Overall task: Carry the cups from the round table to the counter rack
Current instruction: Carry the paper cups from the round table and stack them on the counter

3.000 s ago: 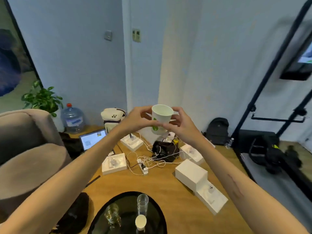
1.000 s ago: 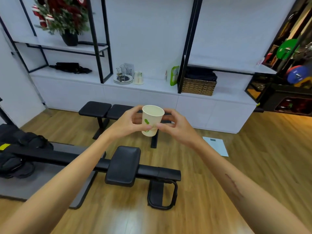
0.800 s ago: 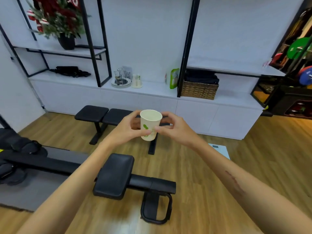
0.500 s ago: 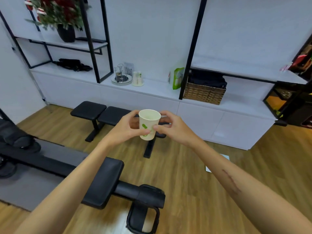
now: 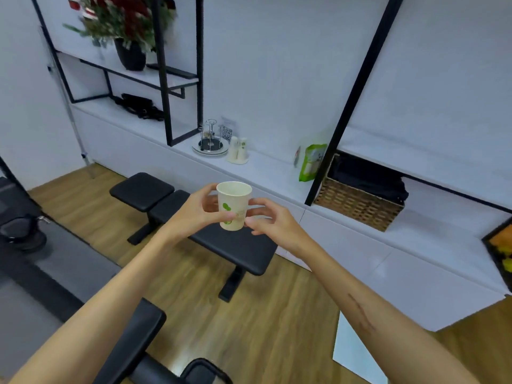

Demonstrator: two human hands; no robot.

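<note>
A white paper cup [image 5: 234, 202] with a green print is upright at chest height, held between both hands. My left hand [image 5: 195, 213] grips its left side and my right hand [image 5: 270, 221] pinches its lower right side. Ahead on the white counter [image 5: 266, 173] stands a wire cup rack [image 5: 211, 138] on a round silver tray. Two stacks of upturned paper cups [image 5: 238, 149] sit just to the right of the rack. The round table is out of view.
A black flat bench [image 5: 194, 214] stands between me and the counter, and a second padded bench [image 5: 130, 339] is at my lower left. A green bag [image 5: 311, 162], a wicker basket [image 5: 357, 203] and black shelf posts [image 5: 346, 106] line the counter. A white scale [image 5: 357, 350] lies on the wood floor.
I have turned away from the round table toward the counter and walked closer; the counter, the rack and the bench now loom larger. Both hands keep their hold on the cup.
</note>
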